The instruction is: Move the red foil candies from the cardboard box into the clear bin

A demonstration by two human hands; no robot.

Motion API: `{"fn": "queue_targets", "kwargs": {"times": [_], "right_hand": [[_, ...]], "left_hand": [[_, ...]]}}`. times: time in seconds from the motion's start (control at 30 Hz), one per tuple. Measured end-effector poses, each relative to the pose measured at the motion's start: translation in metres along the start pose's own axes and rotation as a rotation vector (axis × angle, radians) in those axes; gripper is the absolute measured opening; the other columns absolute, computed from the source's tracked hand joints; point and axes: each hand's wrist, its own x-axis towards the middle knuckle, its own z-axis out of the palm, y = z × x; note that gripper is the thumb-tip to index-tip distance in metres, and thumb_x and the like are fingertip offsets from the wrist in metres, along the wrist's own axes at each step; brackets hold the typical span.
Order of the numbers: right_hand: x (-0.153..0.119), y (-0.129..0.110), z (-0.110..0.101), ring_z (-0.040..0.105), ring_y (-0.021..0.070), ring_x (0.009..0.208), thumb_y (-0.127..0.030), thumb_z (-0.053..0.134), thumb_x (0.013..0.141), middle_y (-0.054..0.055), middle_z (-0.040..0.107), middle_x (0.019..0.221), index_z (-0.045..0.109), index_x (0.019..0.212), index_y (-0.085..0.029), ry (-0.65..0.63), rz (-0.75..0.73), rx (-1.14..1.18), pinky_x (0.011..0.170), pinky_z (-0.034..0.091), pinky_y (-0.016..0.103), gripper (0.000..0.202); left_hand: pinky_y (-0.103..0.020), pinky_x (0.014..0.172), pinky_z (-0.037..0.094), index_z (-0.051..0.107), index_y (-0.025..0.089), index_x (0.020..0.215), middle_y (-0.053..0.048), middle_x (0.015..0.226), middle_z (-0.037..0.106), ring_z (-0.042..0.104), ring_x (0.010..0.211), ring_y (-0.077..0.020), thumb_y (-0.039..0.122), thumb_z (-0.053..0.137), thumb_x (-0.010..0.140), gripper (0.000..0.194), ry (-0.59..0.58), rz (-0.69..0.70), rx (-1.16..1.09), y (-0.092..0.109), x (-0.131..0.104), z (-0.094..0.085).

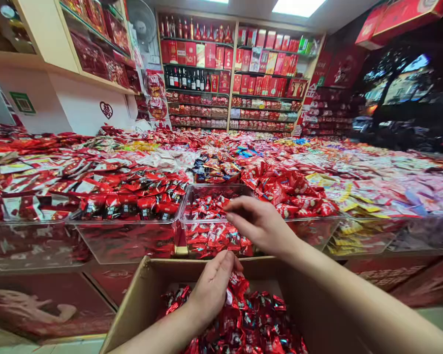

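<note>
My left hand [214,281] is closed on red foil-wrapped candies [237,285], which show past its fingertips, inside the cardboard box [162,268]. Many loose shiny red candies [249,327] cover the bottom of that box. Above and beyond it, my right hand [260,223] hovers over the near right part of a clear plastic bin [186,216]. Its fingers are curved with a gap to the thumb, and nothing shows between them. Small red wrapped sweets [210,209] lie low in this bin, with its rim standing above them.
Heaped bins adjoin on both sides: red-and-black packets [143,201] left, larger red packets [288,191] right, yellow packets [349,201] farther right. More packets spread behind. Shelves [197,64] of bottles and red boxes line the back wall. The box's front flap edge stands against the counter.
</note>
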Motion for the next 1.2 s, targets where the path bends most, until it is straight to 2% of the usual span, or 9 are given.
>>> {"fn": "queue_targets", "kwargs": {"times": [0.13, 0.27, 0.57, 0.67, 0.77, 0.87, 0.97, 1.1, 1.2], "right_hand": [[-0.064, 0.007, 0.014, 0.043, 0.0079, 0.052, -0.030, 0.050, 0.077, -0.002, 0.051, 0.059, 0.052, 0.075, -0.016, -0.063, 0.245, 0.185, 0.047, 0.035, 0.019, 0.015], [-0.084, 0.025, 0.029, 0.040, 0.0072, 0.050, -0.038, 0.057, 0.071, -0.004, 0.046, 0.059, 0.051, 0.075, -0.016, -0.165, 0.373, 0.361, 0.046, 0.034, 0.019, 0.023], [-0.084, 0.034, 0.015, 0.046, 0.0108, 0.065, -0.026, 0.048, 0.079, 0.000, 0.051, 0.069, 0.051, 0.070, -0.016, -0.074, 0.227, 0.216, 0.063, 0.038, 0.024, 0.014], [-0.087, 0.033, 0.015, 0.044, 0.0097, 0.060, -0.032, 0.050, 0.077, -0.001, 0.049, 0.068, 0.049, 0.076, -0.017, -0.095, 0.269, 0.277, 0.056, 0.039, 0.023, 0.015], [-0.089, 0.031, 0.020, 0.045, 0.0102, 0.062, -0.037, 0.062, 0.067, 0.001, 0.050, 0.076, 0.050, 0.088, -0.018, -0.141, 0.174, 0.255, 0.055, 0.040, 0.022, 0.030], [-0.089, 0.031, 0.021, 0.046, 0.0107, 0.064, -0.033, 0.063, 0.067, 0.001, 0.051, 0.076, 0.052, 0.088, -0.018, -0.167, 0.082, 0.168, 0.059, 0.040, 0.023, 0.027], [-0.089, 0.033, 0.017, 0.048, 0.0100, 0.063, -0.028, 0.057, 0.074, 0.002, 0.052, 0.077, 0.054, 0.088, -0.017, -0.193, 0.079, 0.180, 0.058, 0.042, 0.022, 0.018], [-0.088, 0.032, 0.012, 0.047, 0.0168, 0.096, -0.024, 0.064, 0.066, 0.009, 0.046, 0.110, 0.047, 0.108, -0.018, -0.274, -0.056, 0.186, 0.075, 0.043, 0.026, 0.046], [-0.088, 0.032, 0.014, 0.046, 0.0166, 0.100, -0.018, 0.055, 0.073, 0.008, 0.049, 0.109, 0.048, 0.108, -0.019, -0.235, -0.097, 0.146, 0.084, 0.039, 0.029, 0.036]], "left_hand": [[-0.024, 0.068, 0.035, 0.048, 0.020, 0.074, 0.002, 0.067, 0.047, 0.044, 0.067, -0.0116, 0.039, 0.032, 0.082, 0.027, 0.058, 0.076, -0.043, 0.002, 0.001, 0.001], [-0.024, 0.060, 0.035, 0.047, 0.021, 0.083, 0.003, 0.064, 0.046, 0.042, 0.059, -0.0115, 0.042, 0.030, 0.082, 0.027, 0.047, 0.036, 0.015, -0.001, 0.002, 0.001], [-0.022, 0.055, 0.035, 0.046, 0.021, 0.088, 0.005, 0.063, 0.045, 0.042, 0.055, -0.0098, 0.039, 0.038, 0.080, 0.021, -0.042, -0.017, 0.100, 0.002, 0.006, 0.004], [-0.023, 0.059, 0.036, 0.048, 0.020, 0.087, 0.004, 0.066, 0.046, 0.043, 0.060, -0.0107, 0.038, 0.037, 0.080, 0.022, 0.024, 0.018, 0.142, 0.001, 0.007, 0.003], [-0.023, 0.065, 0.035, 0.050, 0.021, 0.082, 0.003, 0.070, 0.047, 0.045, 0.067, -0.0119, 0.041, 0.037, 0.080, 0.023, 0.100, 0.020, 0.210, 0.000, 0.009, 0.001], [-0.025, 0.068, 0.036, 0.052, 0.021, 0.079, 0.002, 0.073, 0.051, 0.047, 0.074, -0.0139, 0.044, 0.037, 0.079, 0.027, 0.072, -0.075, 0.198, 0.000, 0.010, 0.000], [-0.025, 0.060, 0.038, 0.054, 0.021, 0.082, 0.003, 0.065, 0.055, 0.049, 0.061, -0.0135, 0.047, 0.038, 0.077, 0.031, 0.019, -0.240, 0.081, 0.003, 0.009, 0.003], [-0.024, 0.048, 0.036, 0.053, 0.021, 0.096, 0.004, 0.049, 0.056, 0.046, 0.041, -0.0115, 0.047, 0.039, 0.076, 0.036, -0.001, -0.377, -0.051, 0.011, 0.007, 0.005], [-0.022, 0.041, 0.032, 0.051, 0.020, 0.102, 0.007, 0.037, 0.050, 0.039, 0.031, -0.0097, 0.047, 0.036, 0.078, 0.039, -0.056, -0.416, -0.047, 0.017, 0.005, 0.005]]}}
